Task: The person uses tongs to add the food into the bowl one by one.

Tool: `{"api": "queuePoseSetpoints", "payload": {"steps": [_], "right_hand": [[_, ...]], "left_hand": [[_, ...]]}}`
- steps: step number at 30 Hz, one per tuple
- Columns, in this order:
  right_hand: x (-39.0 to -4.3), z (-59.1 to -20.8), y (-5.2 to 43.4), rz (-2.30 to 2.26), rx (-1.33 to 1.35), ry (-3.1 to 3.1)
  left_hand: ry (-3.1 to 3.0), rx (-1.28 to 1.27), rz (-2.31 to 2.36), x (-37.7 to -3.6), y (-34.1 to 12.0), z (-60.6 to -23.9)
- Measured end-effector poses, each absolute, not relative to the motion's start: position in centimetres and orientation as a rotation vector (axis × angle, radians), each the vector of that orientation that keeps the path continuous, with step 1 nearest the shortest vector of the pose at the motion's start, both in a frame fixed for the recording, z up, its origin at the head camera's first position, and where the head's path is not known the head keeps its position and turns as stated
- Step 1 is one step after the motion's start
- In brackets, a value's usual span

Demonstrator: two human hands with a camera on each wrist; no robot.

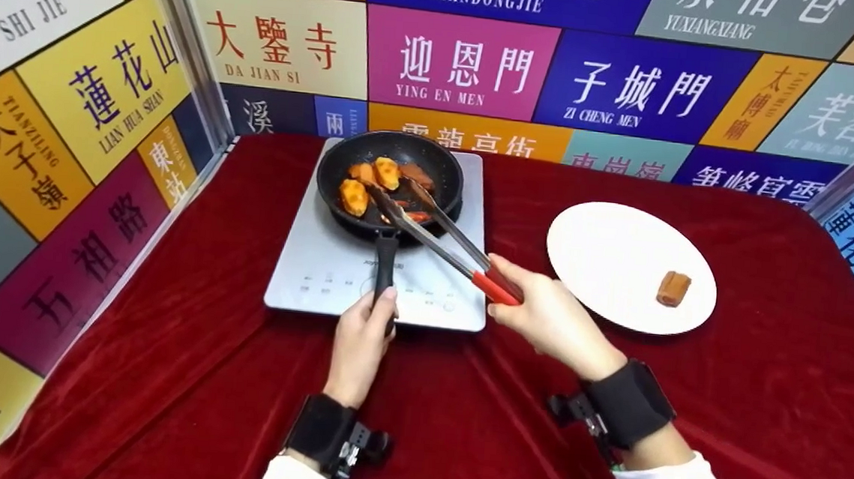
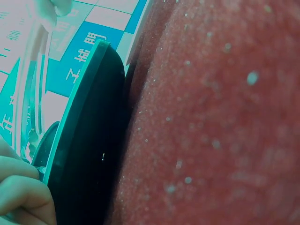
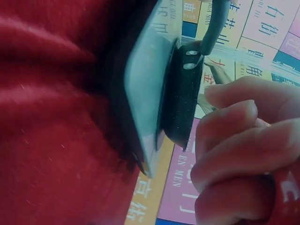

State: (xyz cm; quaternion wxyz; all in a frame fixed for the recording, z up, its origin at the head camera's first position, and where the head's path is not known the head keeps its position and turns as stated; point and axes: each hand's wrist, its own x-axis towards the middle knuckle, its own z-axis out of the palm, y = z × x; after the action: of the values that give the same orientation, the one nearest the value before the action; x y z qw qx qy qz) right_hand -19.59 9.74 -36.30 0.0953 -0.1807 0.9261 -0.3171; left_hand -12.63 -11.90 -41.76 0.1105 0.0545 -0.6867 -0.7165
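My left hand (image 1: 361, 340) grips the black handle of a frying pan (image 1: 332, 195); in the left wrist view its curled fingers (image 2: 26, 197) show at the lower left. My right hand (image 1: 549, 316) holds metal tongs (image 1: 438, 242) by their red grips, and their tips reach into the pan among the food. Inside the pan lie yellow-orange browned pieces (image 1: 354, 197), a flat brown piece (image 1: 418, 176) and thin red strips (image 1: 419, 216). Whether the tongs pinch a piece is too small to tell. In the right wrist view the curled fingers (image 3: 243, 154) are near the pan's side.
Under the pan is a silver induction cooker (image 1: 297, 275) with a flat control panel. To the right, a white oval plate (image 1: 606, 259) bears one brown rolled piece (image 1: 673, 288). A dark red velvet cloth (image 1: 202, 344) covers the table, and sign-covered walls (image 1: 462, 62) stand behind and at the sides.
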Motion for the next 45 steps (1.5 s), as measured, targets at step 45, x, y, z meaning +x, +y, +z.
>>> {"api": "queuePoseSetpoints", "payload": {"steps": [45], "right_hand": [[-15.4, -43.2, 14.8, -1.799, -0.395, 1.932]], "left_hand": [[-2.027, 0.161, -2.127, -12.7, -11.9, -41.9]]}}
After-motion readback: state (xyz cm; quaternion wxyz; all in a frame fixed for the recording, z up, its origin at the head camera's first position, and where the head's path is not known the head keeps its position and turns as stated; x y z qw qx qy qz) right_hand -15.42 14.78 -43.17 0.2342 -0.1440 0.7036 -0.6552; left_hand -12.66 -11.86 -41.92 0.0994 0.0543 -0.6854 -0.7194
